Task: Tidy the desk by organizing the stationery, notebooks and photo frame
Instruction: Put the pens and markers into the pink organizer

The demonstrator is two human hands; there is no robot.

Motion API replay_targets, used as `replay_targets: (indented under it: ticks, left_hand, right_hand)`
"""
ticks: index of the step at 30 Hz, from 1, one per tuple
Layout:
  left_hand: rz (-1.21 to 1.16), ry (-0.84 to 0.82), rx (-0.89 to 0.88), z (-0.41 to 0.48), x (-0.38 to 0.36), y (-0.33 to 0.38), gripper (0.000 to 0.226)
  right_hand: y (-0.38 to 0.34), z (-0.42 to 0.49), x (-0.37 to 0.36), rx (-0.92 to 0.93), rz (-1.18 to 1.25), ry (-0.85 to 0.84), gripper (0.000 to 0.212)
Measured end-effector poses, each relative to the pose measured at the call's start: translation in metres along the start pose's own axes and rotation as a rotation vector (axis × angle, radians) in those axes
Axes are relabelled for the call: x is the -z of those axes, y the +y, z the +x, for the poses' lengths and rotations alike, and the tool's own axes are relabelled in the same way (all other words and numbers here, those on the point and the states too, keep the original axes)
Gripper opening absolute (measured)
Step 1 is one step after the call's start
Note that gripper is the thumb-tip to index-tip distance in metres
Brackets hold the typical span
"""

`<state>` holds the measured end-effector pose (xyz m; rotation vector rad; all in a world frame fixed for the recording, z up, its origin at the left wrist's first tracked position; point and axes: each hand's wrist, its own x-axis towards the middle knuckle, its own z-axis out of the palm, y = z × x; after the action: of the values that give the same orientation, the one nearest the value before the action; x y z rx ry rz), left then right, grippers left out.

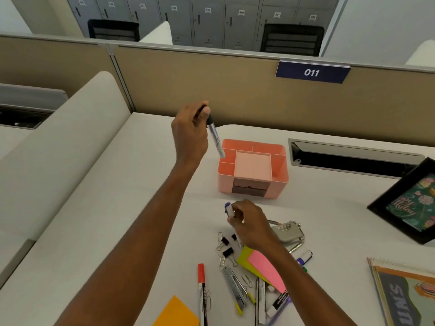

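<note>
My left hand (190,130) pinches a silver marker with a black cap (215,137), held upright with its lower end just over the left rear compartment of the pink desk organizer (279,182). My right hand (249,223) grips a small white item with a purple cap (228,209) above the pile of stationery. A black photo frame (407,203) leans at the right. A notebook (404,295) lies at the lower right corner.
Loose on the white desk (117,231) lie a red marker (202,292), orange sticky notes (176,312), yellow and pink notes (261,264), binder clips (227,247), paper clips, a stapler (288,231) and more pens. A cable slot (348,158) opens behind the organizer, before a beige partition (211,85).
</note>
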<state>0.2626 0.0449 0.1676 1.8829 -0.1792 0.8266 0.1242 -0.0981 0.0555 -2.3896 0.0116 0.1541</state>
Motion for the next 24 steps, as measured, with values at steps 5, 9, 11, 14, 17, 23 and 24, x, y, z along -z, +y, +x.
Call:
replay_targets:
  ticks: [5, 9, 11, 14, 17, 23, 24]
  left_hand:
    - [0.084, -0.065, -0.098, 0.004, -0.029, -0.02, 0.02]
    - [0.173, -0.132, -0.129, -0.011, -0.046, -0.036, 0.022]
    - [0.189, -0.164, -0.118, -0.02, -0.052, -0.044, 0.022]
    - [0.2, -0.218, -0.107, -0.031, -0.055, -0.056, 0.021]
    - [0.21, -0.289, -0.112, -0.04, -0.052, -0.064, 0.022]
    - [0.218, -0.407, -0.092, -0.059, -0.037, -0.081, 0.018]
    - [0.223, -0.401, -0.086, -0.062, -0.035, -0.081, 0.019]
  right_hand:
    - [-0.002, 0.002, 0.031, -0.02, 0.153, 0.096, 0.005]
    - [-0.007, 0.0, 0.053, -0.074, 0.336, 0.137, 0.011]
    - [-0.006, 0.0, 0.062, -0.078, 0.358, 0.15, 0.013]
    - [-0.005, 0.001, 0.075, -0.053, 0.386, 0.186, 0.019]
    - [-0.008, 0.005, 0.094, 0.01, 0.451, 0.265, 0.035]
    - [-0.017, 0.05, 0.123, 0.176, 0.442, 0.53, 0.03]
    - [-0.019, 0.062, 0.123, 0.195, 0.416, 0.565, 0.027]
